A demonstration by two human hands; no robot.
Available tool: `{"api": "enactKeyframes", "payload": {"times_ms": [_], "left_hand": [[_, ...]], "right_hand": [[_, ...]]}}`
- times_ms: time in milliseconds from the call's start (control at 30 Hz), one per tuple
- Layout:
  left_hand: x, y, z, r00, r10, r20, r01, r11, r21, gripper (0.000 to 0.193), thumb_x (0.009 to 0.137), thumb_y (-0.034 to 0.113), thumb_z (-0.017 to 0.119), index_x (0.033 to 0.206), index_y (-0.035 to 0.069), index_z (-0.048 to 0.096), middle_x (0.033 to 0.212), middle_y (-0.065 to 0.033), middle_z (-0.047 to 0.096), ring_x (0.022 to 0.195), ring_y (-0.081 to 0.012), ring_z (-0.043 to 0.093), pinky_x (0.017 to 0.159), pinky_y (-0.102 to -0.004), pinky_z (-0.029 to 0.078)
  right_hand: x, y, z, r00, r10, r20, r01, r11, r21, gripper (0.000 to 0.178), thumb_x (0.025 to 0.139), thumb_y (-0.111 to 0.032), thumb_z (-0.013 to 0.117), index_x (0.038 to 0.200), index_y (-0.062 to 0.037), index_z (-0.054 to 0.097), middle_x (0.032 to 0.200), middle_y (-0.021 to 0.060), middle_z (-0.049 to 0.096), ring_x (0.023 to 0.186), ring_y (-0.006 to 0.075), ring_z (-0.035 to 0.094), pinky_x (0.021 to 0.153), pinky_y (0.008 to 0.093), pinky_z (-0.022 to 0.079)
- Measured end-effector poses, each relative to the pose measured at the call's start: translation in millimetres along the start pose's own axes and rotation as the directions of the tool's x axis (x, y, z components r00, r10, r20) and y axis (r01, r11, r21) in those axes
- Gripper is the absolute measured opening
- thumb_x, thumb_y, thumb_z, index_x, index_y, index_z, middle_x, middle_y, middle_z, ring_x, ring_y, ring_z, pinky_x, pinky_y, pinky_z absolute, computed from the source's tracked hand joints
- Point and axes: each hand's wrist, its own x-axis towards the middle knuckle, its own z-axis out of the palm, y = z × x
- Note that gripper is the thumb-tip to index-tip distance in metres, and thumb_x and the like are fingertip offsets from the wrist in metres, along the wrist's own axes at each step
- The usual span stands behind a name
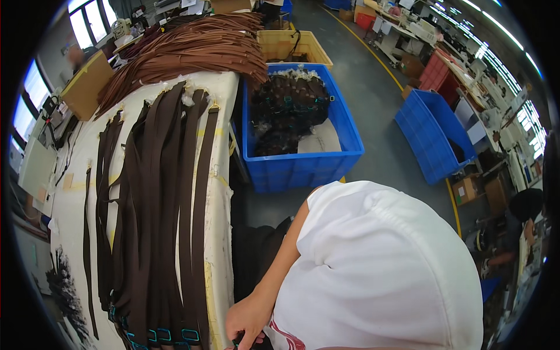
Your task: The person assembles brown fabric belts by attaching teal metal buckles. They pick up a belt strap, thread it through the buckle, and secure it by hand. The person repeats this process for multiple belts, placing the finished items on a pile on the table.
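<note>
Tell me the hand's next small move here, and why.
Probably ease the bare right hand slightly left, toward the teal rectangular buckle at the near end of the flat dark brown straps. The hand sits just off the right edge of the white-covered table, and that buckle is the closest in view. A small dark piece at the hand is mostly hidden.

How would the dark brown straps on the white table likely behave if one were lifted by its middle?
The dark brown straps are probably floppy, since they look thin and flat, and some bend. The teal-edged buckles at their near ends would likely make those ends hang heavier. Overlapping as they do, neighbouring straps might drag along.
</note>
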Motion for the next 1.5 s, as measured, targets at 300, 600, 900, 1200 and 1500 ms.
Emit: {"api": "enactKeyframes", "payload": {"times_ms": [300, 600, 900, 1200, 1500], "left_hand": [[19.5, 139.4, -9.5, 0.965, -0.252, 0.079, 0.242, 0.724, -0.646, 0.010, 0.105, 0.003, 0.069, 0.114, -0.002, 0.068, 0.103, -0.0047, 0.067, 0.092, -0.0122, 0.060, 0.084, -0.0274, 0.050], [4.3, 139.1, -17.8, 0.901, -0.432, 0.042, 0.382, 0.742, -0.551, 0.004, 0.102, 0.002, 0.066, 0.104, -0.001, 0.063, 0.097, -0.0030, 0.063, 0.089, -0.0125, 0.056, 0.080, -0.0287, 0.046], [-11.8, 122.6, -8.3, 0.915, -0.399, -0.052, 0.294, 0.751, -0.591, 0.006, 0.105, 0.005, 0.063, 0.108, -0.001, 0.061, 0.107, -0.0040, 0.061, 0.094, -0.0127, 0.055, 0.083, -0.0284, 0.046], [-12.5, 127.3, -7.9, 0.990, -0.072, -0.123, 0.068, 0.997, -0.039, 0.008, 0.108, 0.007, 0.060, 0.108, -0.002, 0.061, 0.104, -0.0033, 0.064, 0.095, -0.0140, 0.057, 0.089, -0.0273, 0.046], [-3.9, 120.7, -6.1, 0.916, -0.400, -0.025, 0.320, 0.769, -0.554, 0.006, 0.102, 0.000, 0.064, 0.108, -0.002, 0.062, 0.105, -0.0083, 0.061, 0.092, -0.0183, 0.056, 0.087, -0.0308, 0.047]], "right_hand": [[8.7, 27.4, 19.1, 0.995, -0.092, 0.044, 0.099, 0.972, -0.214, 0.048, 0.106, -0.041, 0.058, 0.084, -0.0021, 0.077, 0.076, 0.0100, 0.078, 0.073, 0.0253, 0.077, 0.070, 0.0405, 0.060], [-4.0, 4.6, 16.8, 0.994, 0.109, 0.024, -0.085, 0.880, -0.467, 0.044, 0.098, -0.040, 0.067, 0.089, 0.0017, 0.058, 0.078, 0.0230, 0.066, 0.072, 0.0447, 0.067, 0.063, 0.0511, 0.054], [-5.6, 4.4, 20.8, 0.995, 0.101, -0.017, -0.091, 0.802, -0.590, 0.039, 0.099, -0.041, 0.071, 0.098, -0.0036, 0.061, 0.100, 0.0157, 0.069, 0.103, 0.0346, 0.068, 0.085, 0.0476, 0.054], [-2.1, 16.9, 17.8, 0.985, 0.131, 0.108, -0.094, 0.951, -0.296, 0.036, 0.102, -0.037, 0.070, 0.118, -0.0055, 0.059, 0.074, 0.0182, 0.065, 0.083, 0.0436, 0.066, 0.087, 0.0524, 0.052], [-5.6, 25.9, 18.0, 0.990, 0.129, 0.050, -0.126, 0.991, -0.048, 0.037, 0.102, -0.038, 0.072, 0.112, -0.0037, 0.063, 0.077, 0.0194, 0.068, 0.078, 0.0423, 0.066, 0.084, 0.0510, 0.053]]}}
